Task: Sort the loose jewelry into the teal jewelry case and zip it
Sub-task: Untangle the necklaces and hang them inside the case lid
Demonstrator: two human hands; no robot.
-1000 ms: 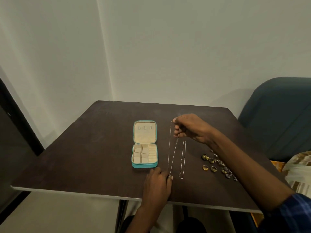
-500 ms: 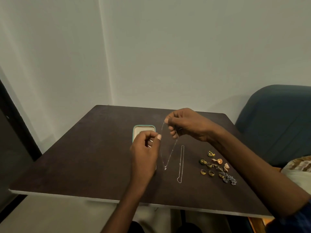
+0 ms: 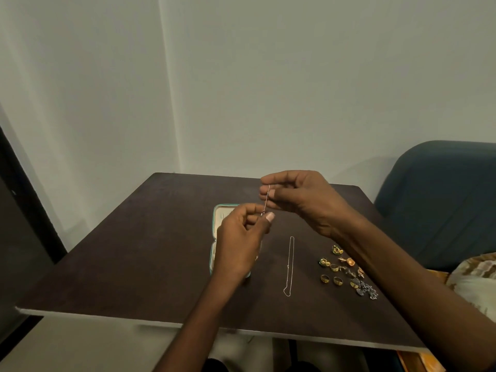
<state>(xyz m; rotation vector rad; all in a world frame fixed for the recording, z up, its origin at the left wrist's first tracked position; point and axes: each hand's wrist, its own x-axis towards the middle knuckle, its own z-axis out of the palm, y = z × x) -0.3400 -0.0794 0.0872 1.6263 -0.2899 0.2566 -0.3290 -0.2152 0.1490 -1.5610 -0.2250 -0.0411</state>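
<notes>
Nearest the viewer, along the lower centre of the frame, the dark worktop [image 3: 134,264] carries a second thin chain [image 3: 289,265] laid out in a long narrow loop, and to its right a cluster of rings and earrings [image 3: 346,272], all still loose. Just left of the chain lies the teal jewelry case [image 3: 214,224], open, its cream lining showing at the upper end; the left hand [image 3: 239,242] covers most of it, so the compartments cannot be read. Above the case, the left hand's thumb and forefinger are closed in a pinch on the lower end of a fine chain [image 3: 266,200]. Higher and to the right, the right hand [image 3: 300,197] holds the chain's upper end between curled fingers [image 3: 264,196], the short visible length running nearly vertical between the two hands. Whether more chain is gathered inside either hand cannot be told.

The step in hand appears to be folding the chain short for stowing. It would go best by keeping both pinches firm and the strand lightly taut so that it does not kink or tangle, then lowering the gathered chain into one compartment, releasing only once it rests inside and clear of the zip line. Behind, at right, stands a blue chair [image 3: 442,197].
</notes>
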